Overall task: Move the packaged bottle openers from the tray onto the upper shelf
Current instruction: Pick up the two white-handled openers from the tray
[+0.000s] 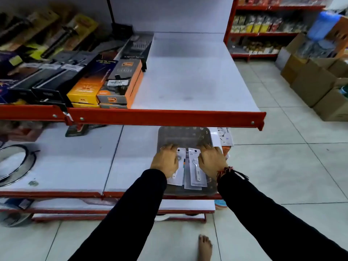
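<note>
So the upper shelf [188, 81] is the big white slab above and beyond both hands, bare on the right half and packed with boxed goods [105, 85] off to the left. Its red front rail [165, 117] hangs right over the far end of the tray [184, 136], which I'd say is the main hazard: lift the packs straight up and a card edge or a knuckle probably catches that lip and the stack spills.

The grey tray sits on the lower shelf [75, 166], directly under the hands. The packaged bottle openers [196, 170] lie flat in it, between and partly beneath the two palms. Long axis runs away from the person toward the shelf back, hanger-hole end farthest out, handle end nearest the wrists.

Left hand [165, 161] is pressed flat over the left pack, fingers spread forward. Right hand [211, 160] does the same on the right pack's edge. Neither grip looks closed around anything yet, just resting on top. Slick overlapping cards could also slide apart if only the top one gets pinched.
</note>
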`<action>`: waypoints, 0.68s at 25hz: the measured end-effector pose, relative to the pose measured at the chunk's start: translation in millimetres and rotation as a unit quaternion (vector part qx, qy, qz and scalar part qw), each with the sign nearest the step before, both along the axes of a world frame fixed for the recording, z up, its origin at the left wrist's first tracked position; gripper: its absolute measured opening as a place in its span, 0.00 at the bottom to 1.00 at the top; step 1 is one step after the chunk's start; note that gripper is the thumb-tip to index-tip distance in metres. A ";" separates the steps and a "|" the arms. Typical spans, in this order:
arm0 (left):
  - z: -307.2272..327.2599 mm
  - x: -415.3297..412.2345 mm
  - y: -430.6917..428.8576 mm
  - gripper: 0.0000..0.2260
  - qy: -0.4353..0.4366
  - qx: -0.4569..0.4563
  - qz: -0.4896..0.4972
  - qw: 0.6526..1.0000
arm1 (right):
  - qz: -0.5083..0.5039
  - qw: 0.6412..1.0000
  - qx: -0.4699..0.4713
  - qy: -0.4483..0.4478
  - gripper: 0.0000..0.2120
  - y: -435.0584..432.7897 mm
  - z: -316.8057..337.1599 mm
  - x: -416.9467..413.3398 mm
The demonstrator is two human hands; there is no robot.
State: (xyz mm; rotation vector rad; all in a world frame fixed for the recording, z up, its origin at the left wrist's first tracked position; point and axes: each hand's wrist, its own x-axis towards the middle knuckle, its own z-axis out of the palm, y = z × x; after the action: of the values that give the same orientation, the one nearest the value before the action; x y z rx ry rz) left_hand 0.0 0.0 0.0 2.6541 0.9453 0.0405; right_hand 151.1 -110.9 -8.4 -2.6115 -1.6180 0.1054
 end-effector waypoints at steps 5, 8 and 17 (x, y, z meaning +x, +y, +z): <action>-36.9 50.2 38.7 0.25 0.095 -0.053 -0.003 0.994 | 0.004 0.997 -0.082 0.003 0.23 43.3 -26.0 33.1; -50.7 61.8 43.5 0.23 0.128 -0.054 -0.004 0.990 | 0.027 0.994 -0.106 -0.022 0.20 53.9 -42.9 38.9; -54.0 55.3 37.5 0.19 0.131 -0.033 0.001 0.991 | 0.050 0.993 -0.095 -0.049 0.16 50.8 -53.4 39.3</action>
State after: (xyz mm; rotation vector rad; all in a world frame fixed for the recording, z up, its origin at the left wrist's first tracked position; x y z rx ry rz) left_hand 55.3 37.5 -54.0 2.6397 1.0094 -0.3420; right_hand 190.4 -60.1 -61.8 -2.7114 -1.8582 0.1445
